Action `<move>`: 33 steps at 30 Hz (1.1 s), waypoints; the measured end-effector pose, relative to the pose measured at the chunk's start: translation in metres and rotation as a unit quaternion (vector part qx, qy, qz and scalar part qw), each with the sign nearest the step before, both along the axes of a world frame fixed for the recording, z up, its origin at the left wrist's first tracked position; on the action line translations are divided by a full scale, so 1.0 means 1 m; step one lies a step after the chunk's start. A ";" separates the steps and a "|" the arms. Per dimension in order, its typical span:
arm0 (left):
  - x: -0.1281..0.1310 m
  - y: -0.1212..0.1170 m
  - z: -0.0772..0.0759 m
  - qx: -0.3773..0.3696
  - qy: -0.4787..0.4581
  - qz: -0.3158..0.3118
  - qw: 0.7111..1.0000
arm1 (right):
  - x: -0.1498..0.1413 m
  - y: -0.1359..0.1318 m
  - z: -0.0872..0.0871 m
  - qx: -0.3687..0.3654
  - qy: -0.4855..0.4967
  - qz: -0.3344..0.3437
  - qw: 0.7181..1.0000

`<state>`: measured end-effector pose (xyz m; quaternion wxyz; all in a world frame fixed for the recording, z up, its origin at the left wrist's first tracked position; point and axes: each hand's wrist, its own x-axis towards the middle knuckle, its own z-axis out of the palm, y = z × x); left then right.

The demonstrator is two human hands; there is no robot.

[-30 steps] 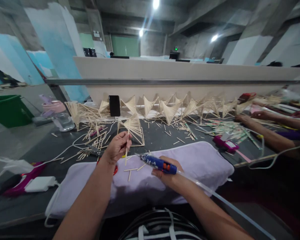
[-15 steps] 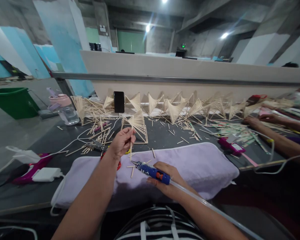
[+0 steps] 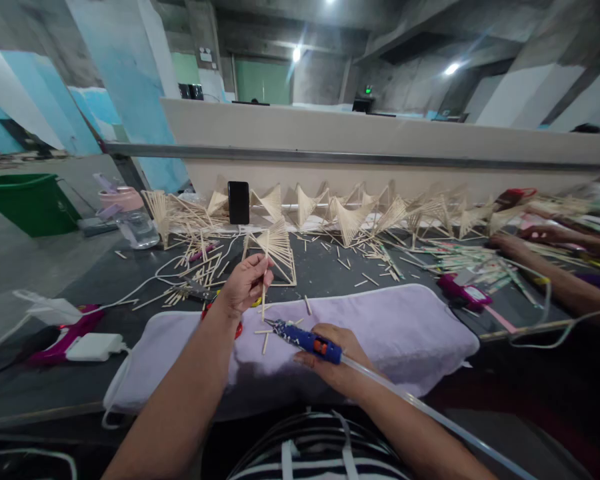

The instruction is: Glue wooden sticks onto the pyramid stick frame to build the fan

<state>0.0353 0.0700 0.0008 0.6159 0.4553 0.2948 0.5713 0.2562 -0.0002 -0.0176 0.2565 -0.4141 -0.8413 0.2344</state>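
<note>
Between the thumb and fingers of my left hand [image 3: 247, 283] a thin wooden stick [image 3: 263, 305] points downward. My right hand [image 3: 337, 360] is wrapped round a blue glue gun [image 3: 305, 339] with a clear glue stick [image 3: 405, 397] running out of its back. The nozzle is at the lower end of the wooden stick; whether they touch I cannot tell. Just behind my left hand stands a fan-shaped stick frame [image 3: 280, 250]. Several short stick pieces [image 3: 265, 343] lie on the lilac towel [image 3: 385, 327] below. Red-handled scissors [image 3: 239, 329] are partly hidden by my left forearm.
Several finished-looking stick frames [image 3: 347, 223] line the back of the dark table, with a black phone [image 3: 239, 203] among them. Loose sticks, cables and a water bottle [image 3: 135, 223] lie to the left. At the right, a co-worker's arms [image 3: 545, 280] reach over the table beside a magenta power strip [image 3: 464, 293].
Both my hands keep nearly the same pose and hold the same things. The view has shifted very slightly, and the co-worker's hands at the right have moved a little.
</note>
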 end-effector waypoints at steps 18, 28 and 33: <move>0.001 -0.001 0.000 0.004 -0.005 -0.002 1.000 | -0.001 0.002 -0.003 -0.011 0.009 -0.012 1.000; 0.002 -0.002 0.001 0.003 -0.005 -0.001 1.000 | -0.002 0.004 -0.007 -0.005 0.023 -0.017 1.000; 0.002 -0.001 0.000 0.001 -0.005 0.000 1.000 | -0.002 0.005 -0.008 -0.001 0.025 -0.013 1.000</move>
